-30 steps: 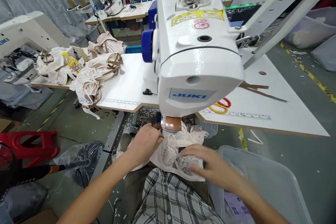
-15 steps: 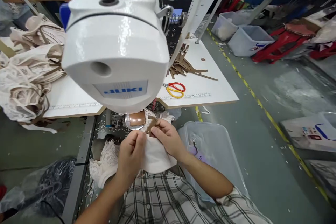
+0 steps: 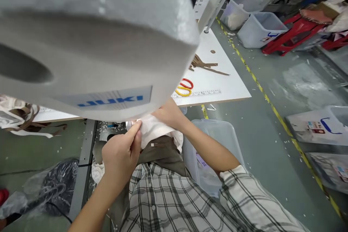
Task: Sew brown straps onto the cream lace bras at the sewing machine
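A white sewing machine head [image 3: 89, 40] with a blue JUKI label fills the upper left and hides the needle area. Just below it, my left hand [image 3: 121, 154] pinches the edge of a white fabric piece [image 3: 153, 130] between thumb and fingers. My right hand [image 3: 170, 114] reaches up under the machine head with its fingers mostly hidden, resting on the same white fabric. A small brown strip [image 3: 157, 145] lies on my lap below the fabric.
Red and yellow scissors [image 3: 184, 87] and brown strips [image 3: 202, 64] lie on the white table [image 3: 217, 87]. A clear plastic bin [image 3: 214, 141] stands at my right knee. More bins [image 3: 258, 29], red stools and a yellow floor line are to the right.
The camera has moved closer under the machine head, which now hides the presser area. Both hands have lifted the white fabric up toward the machine; the brown strip left my right fingers.
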Tool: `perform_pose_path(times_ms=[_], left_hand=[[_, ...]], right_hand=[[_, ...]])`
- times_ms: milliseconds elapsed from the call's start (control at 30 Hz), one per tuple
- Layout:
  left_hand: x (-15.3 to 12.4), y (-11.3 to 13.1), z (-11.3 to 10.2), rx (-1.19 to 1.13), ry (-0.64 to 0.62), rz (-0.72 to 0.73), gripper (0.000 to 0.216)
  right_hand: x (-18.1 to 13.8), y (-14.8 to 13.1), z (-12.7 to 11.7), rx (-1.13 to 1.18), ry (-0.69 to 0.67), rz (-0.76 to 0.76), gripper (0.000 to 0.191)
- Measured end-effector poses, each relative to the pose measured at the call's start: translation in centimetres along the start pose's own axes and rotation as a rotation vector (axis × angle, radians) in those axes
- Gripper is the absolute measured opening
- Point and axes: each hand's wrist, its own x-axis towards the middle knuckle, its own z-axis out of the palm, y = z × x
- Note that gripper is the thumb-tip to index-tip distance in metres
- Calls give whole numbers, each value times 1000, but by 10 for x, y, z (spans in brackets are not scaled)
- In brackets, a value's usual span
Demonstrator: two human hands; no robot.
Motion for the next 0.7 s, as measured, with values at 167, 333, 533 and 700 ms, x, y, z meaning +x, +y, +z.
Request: perform_pose_path(times_ms=[167, 333, 533, 700], left_hand=[[7, 0, -6, 35, -56, -32, 32], [8, -1, -6, 44, -53, -10, 32], [6, -3, -5, 37, -27, 9, 30], [8, -4, -6, 33, -42, 9, 30]], right_hand=[[10, -2, -4, -126, -21, -22, 14], [11, -3, -4, -127, -25, -9, 15], [9, -4, -4, -66, -20, 3, 17], [8, -5, -3, -55, -11, 11, 13]])
